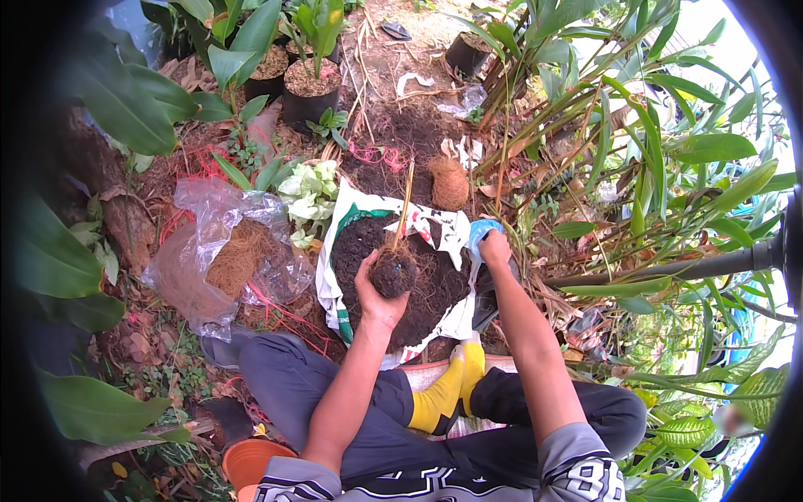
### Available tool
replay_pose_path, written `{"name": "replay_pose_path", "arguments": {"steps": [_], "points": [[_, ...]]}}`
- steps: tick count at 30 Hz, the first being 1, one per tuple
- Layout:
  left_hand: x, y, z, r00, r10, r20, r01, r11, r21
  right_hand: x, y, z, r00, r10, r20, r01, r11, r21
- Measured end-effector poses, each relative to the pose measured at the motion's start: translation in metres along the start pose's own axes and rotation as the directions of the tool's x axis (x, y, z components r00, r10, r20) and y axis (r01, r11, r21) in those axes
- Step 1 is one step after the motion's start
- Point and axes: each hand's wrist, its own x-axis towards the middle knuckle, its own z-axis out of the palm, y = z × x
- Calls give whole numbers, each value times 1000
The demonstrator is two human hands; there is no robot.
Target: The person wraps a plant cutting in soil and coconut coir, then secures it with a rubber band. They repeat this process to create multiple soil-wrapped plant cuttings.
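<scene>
My left hand (381, 300) cups a dark ball of soil (393, 276) from below. A few small blue granules sit on the ball, and thin roots hang from its side. A bare yellowish stem (404, 207) rises from it, leaning slightly right. Beneath is an opened white plastic sack (327, 285) holding loose dark soil (439, 295). My right hand (495, 248) is at a blue plastic bag (482, 231) by the sack's right edge. Its fingertips are hidden there, so whether they pinch anything is unclear.
A clear plastic bag of coconut fibre (235, 257) lies left. Beyond the sack sit a fibre clump (449, 182) and pink string (386, 157). Potted plants (312, 88) stand at the back. An orange pot (251, 461) is near my left elbow. A dark pole (665, 270) crosses the foliage on the right.
</scene>
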Motion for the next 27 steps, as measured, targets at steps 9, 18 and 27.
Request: {"name": "replay_pose_path", "arguments": {"steps": [9, 18, 27], "points": [[0, -1, -2, 1000, -11, -8, 11, 1000, -4, -5, 16, 10, 988, 70, -137, -12, 923, 385], [2, -2, -4, 1000, -2, 9, 2, 1000, 5, 3, 35, 23, 974, 94, -207, 87, 689, 720], [0, -5, -7, 996, -25, 85, 24, 1000, 4, -114, -39, -77, 991, -131, -41, 75, 266, 961]]}}
